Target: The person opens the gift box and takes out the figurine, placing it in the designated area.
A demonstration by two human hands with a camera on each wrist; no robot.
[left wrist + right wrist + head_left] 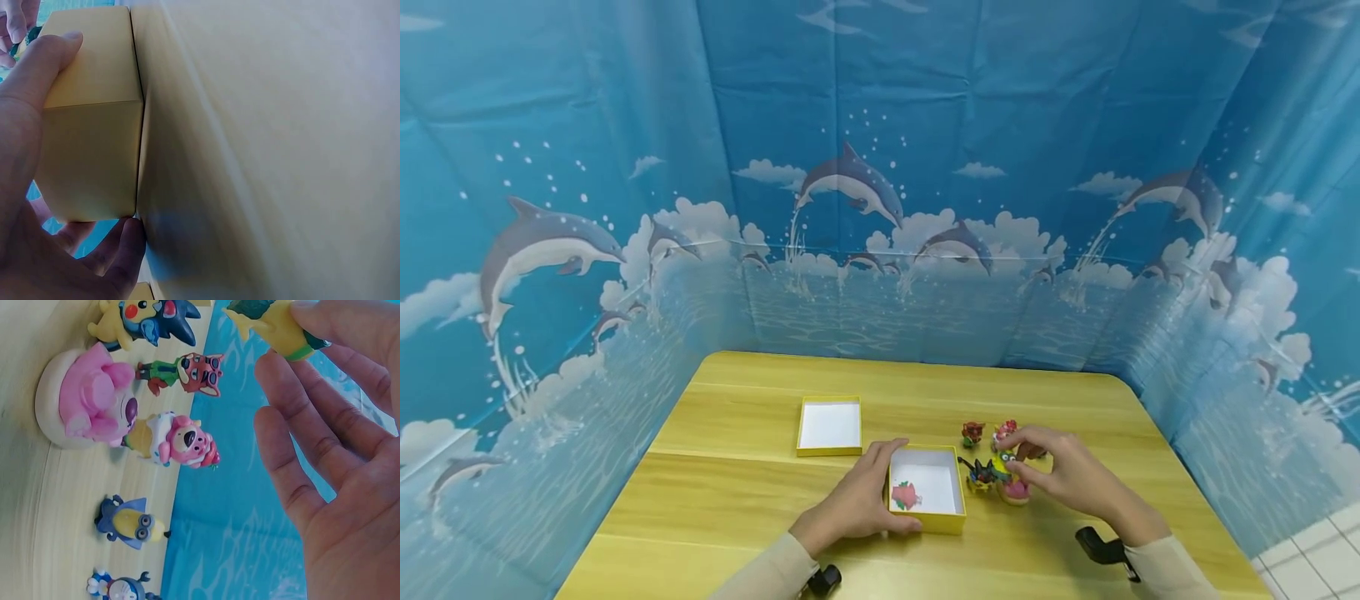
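Observation:
My left hand (867,493) grips a small yellow box (943,523) by its left side, thumb on the front wall and fingers behind the corner. Inside the white-lined box lies a pink and green figure (906,496). To the right, my right hand (1071,475) pinches a yellow and green toy figure (275,331) between thumb and fingers, held above the table among other figures. Close beside it are a dark-eared yellow figure (980,476) and a pink figure on a round base (87,400).
A white-lined yellow lid (829,427) lies behind the box to the left. Past the right hand stand a fox figure (187,374), a pink bear figure (184,440), a goggled yellow figure (134,526) and a blue and white figure (120,589). A dolphin-print curtain (880,308) surrounds the table.

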